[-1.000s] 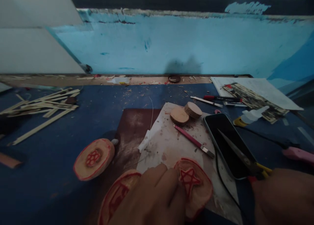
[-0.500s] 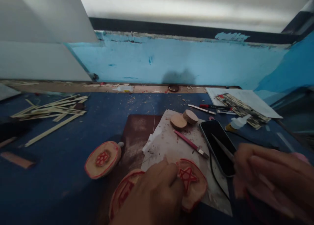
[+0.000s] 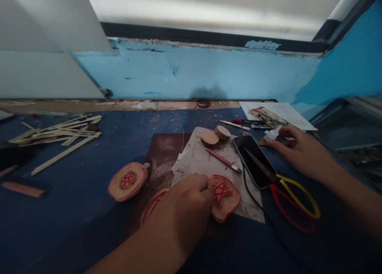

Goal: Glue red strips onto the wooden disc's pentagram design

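My left hand (image 3: pixel 191 204) is closed in a pinch beside a wood slice with a red star (image 3: pixel 221 193); whatever its fingertips hold is hidden. Partly behind that hand lies another red-rimmed wood slice (image 3: pixel 153 202). My right hand (image 3: pixel 298 148) reaches to a small white-capped glue bottle (image 3: pixel 271 135), thumb and fingers apart around its near side; whether they touch it is unclear. Scissors (image 3: pixel 279 179) with one yellow and one red handle lie with their blades across a phone (image 3: pixel 253 162). A wood slice with a red flower (image 3: pixel 127 181) sits to the left.
Pink tweezers (image 3: pixel 223 160) and two plain wood discs (image 3: pixel 209 138) lie on white paper (image 3: pixel 197 146) over a brown board (image 3: pixel 162 154). Thin wooden sticks (image 3: pixel 65 132) are piled at left. Markers (image 3: pixel 250 122) lie at the back right. A black cable (image 3: pixel 253 198) crosses the table.
My right hand has let go of the scissors, which now lie across the phone, and has moved up to the glue bottle. My left hand stays by the star slice. The view has shifted right.
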